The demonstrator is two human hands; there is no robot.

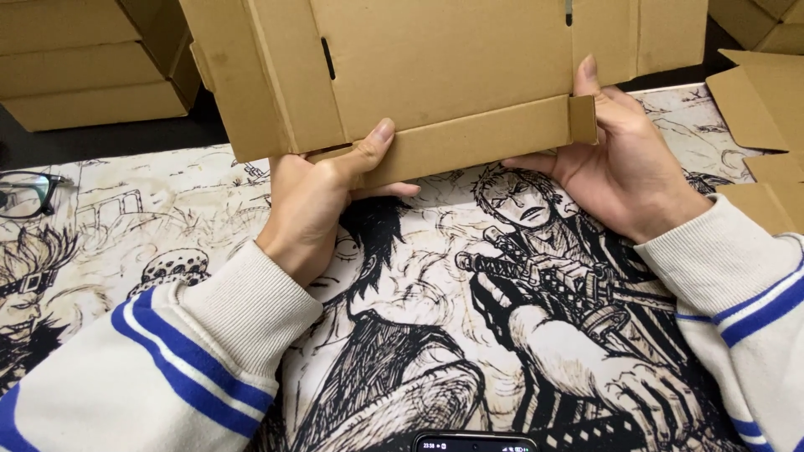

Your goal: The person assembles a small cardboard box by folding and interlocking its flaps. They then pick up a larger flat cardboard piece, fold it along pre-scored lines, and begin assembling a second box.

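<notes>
One cardboard box blank (435, 75) between two hands: left hand (314, 201), right hand (624, 163).

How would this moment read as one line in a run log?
left hand: grips box bottom flap | right hand: holds box right edge | box: part-folded, above mat

Place: a home desk used as a small packing station.
Surface: the desk (100, 138) is dark, covered by a large desk mat (419, 318) printed with black-and-cream comic art.
Stock: folded cardboard boxes (84, 67) stacked at upper left, flat cardboard blanks (766, 117) at the right edge.
Personal items: eyeglasses (25, 192) at the left edge, a phone (473, 442) at the bottom centre.
</notes>
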